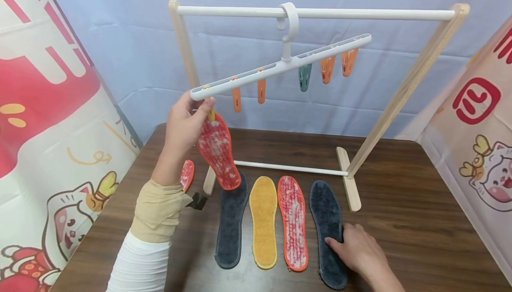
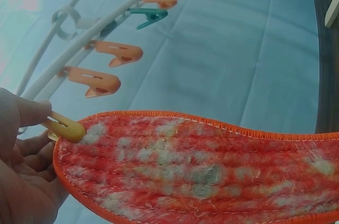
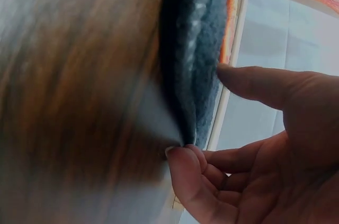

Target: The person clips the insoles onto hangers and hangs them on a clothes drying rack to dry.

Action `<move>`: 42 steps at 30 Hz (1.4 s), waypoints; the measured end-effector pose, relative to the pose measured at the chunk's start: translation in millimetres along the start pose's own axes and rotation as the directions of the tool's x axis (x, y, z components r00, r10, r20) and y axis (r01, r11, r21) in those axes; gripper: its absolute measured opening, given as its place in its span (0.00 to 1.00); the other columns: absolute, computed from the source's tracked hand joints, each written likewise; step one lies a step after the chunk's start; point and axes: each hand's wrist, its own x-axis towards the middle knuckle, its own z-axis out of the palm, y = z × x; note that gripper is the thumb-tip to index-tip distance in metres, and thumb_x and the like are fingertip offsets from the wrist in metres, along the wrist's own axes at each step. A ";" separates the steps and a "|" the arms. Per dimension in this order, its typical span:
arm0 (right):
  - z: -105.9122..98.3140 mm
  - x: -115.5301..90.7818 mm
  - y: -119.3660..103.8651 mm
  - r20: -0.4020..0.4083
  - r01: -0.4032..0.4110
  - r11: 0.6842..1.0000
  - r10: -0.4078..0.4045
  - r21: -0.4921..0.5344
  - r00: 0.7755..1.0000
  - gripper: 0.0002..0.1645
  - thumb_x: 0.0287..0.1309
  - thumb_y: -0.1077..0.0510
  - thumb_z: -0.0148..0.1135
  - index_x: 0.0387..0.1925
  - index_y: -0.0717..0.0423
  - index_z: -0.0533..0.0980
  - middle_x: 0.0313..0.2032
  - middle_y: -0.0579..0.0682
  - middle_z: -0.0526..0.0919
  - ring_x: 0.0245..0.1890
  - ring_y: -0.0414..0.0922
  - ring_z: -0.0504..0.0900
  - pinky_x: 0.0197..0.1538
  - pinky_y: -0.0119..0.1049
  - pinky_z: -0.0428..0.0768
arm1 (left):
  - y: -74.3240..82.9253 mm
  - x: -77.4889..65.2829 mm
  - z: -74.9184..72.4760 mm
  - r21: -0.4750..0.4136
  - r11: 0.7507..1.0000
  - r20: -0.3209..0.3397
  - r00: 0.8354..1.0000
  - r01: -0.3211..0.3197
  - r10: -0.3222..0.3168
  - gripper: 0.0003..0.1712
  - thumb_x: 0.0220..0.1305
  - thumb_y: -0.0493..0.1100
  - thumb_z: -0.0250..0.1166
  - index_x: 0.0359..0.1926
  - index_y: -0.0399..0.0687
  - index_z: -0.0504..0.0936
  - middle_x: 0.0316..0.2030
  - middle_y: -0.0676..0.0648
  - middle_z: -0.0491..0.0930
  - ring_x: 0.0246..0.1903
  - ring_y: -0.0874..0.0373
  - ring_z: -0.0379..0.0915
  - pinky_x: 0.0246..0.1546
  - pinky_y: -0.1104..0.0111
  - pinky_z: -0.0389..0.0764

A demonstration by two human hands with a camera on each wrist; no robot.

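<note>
My left hand (image 1: 185,121) pinches a yellow clothespin (image 2: 66,127) at the low left end of a white clip hanger (image 1: 248,81). From that clothespin hangs a red-and-white insole (image 1: 218,147) with orange edging, its toe end downward. The hanger tilts, left end lower, hooked over the white bar (image 1: 360,14) of a wooden-sided rack. On the table at the right, my right hand (image 1: 360,247) grips the edge of a dark blue insole (image 1: 326,207), thumb on top and fingers along its side. The right wrist view shows that edge between thumb and fingertips.
Orange clothespins (image 1: 327,70) and a green one (image 1: 305,78) hang from the hanger. Another dark insole (image 1: 232,234), a yellow insole (image 1: 264,225) and a red one (image 1: 293,225) lie in a row. One more red insole (image 1: 187,175) lies behind my left forearm. The rack's wooden foot (image 1: 349,181) stands at right.
</note>
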 end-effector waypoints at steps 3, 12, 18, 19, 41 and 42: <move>1.4 0.6 -2.0 -0.007 -0.004 1.000 0.003 -0.011 1.000 0.56 0.44 0.24 0.54 0.50 0.74 0.69 0.36 0.62 0.73 0.35 0.58 0.76 0.38 0.55 0.75 | -0.1 0.0 0.4 -0.001 1.000 0.001 1.000 0.010 -0.010 0.24 0.60 0.56 0.60 0.50 0.45 0.75 0.33 0.44 0.78 0.29 0.56 0.76 0.26 0.68 0.71; 4.4 3.6 -6.7 -0.001 -0.029 1.000 0.029 -0.001 1.000 0.55 0.46 0.30 0.60 0.55 0.77 0.63 0.41 0.68 0.72 0.39 0.64 0.75 0.40 0.57 0.74 | -1.4 0.3 1.1 -0.019 1.000 0.004 1.000 0.005 -0.005 0.23 0.60 0.55 0.60 0.49 0.45 0.76 0.32 0.44 0.78 0.26 0.54 0.75 0.24 0.69 0.70; 4.4 6.5 -6.2 0.011 -0.061 0.997 0.061 0.045 0.998 0.52 0.47 0.34 0.62 0.54 0.76 0.63 0.42 0.69 0.72 0.40 0.65 0.75 0.39 0.56 0.75 | -1.5 0.0 1.6 -0.019 1.000 0.006 1.000 0.014 -0.014 0.23 0.60 0.55 0.61 0.49 0.45 0.76 0.32 0.45 0.77 0.28 0.55 0.75 0.25 0.69 0.70; 4.1 7.0 -5.9 0.013 -0.066 0.996 0.066 0.056 0.998 0.50 0.48 0.34 0.62 0.52 0.76 0.64 0.41 0.69 0.73 0.39 0.65 0.75 0.39 0.55 0.75 | -1.4 -0.1 1.7 -0.019 1.000 0.006 1.000 0.016 -0.016 0.23 0.60 0.55 0.61 0.49 0.45 0.76 0.32 0.45 0.77 0.28 0.55 0.75 0.25 0.69 0.71; 3.2 -5.3 -4.2 -0.206 0.093 0.969 -0.045 0.228 0.977 0.12 0.56 0.52 0.58 0.32 0.53 0.67 0.20 0.45 0.67 0.18 0.42 0.65 0.24 0.37 0.63 | -3.8 0.3 0.7 -0.011 1.000 0.013 1.000 0.002 -0.002 0.23 0.60 0.56 0.60 0.49 0.45 0.76 0.32 0.45 0.78 0.28 0.56 0.76 0.25 0.69 0.71; 2.8 -5.5 -4.4 -0.213 0.098 0.969 -0.049 0.226 0.976 0.11 0.56 0.52 0.58 0.32 0.53 0.67 0.19 0.45 0.66 0.18 0.42 0.64 0.24 0.37 0.63 | -4.1 0.3 0.8 -0.012 1.000 0.012 1.000 0.002 -0.002 0.23 0.60 0.55 0.60 0.49 0.44 0.76 0.32 0.45 0.78 0.28 0.56 0.76 0.25 0.69 0.71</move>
